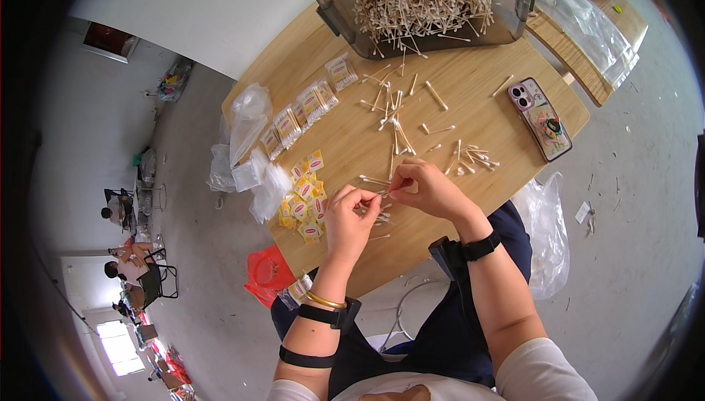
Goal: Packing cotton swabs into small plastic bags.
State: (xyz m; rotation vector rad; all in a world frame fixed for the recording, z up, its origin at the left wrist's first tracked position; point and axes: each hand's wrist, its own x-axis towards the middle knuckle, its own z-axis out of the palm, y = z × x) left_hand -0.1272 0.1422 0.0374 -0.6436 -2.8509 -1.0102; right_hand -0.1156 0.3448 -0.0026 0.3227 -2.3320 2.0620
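Over the near part of the wooden table, my left hand (pixel 349 219) and my right hand (pixel 432 192) almost touch at the fingertips. Both are closed in a pinch on cotton swabs, whose small pale ends show between the fingers; how many is hidden. More loose swabs (pixel 374 180) lie just beyond and under the fingers. A small pile of swabs (pixel 477 157) rests right of my right hand, and others (pixel 396 125) are scattered farther off. Beside my left hand is a heap of small yellow-and-white labels (pixel 304 199).
A grey plastic bin (pixel 433 50) heaped with cotton swabs stands at the far edge. Packed swab bags (pixel 301 111) line the left, near clear plastic bags (pixel 250 122). A phone (pixel 541 120) lies at the right. A red bag (pixel 269 275) hangs by the near left edge.
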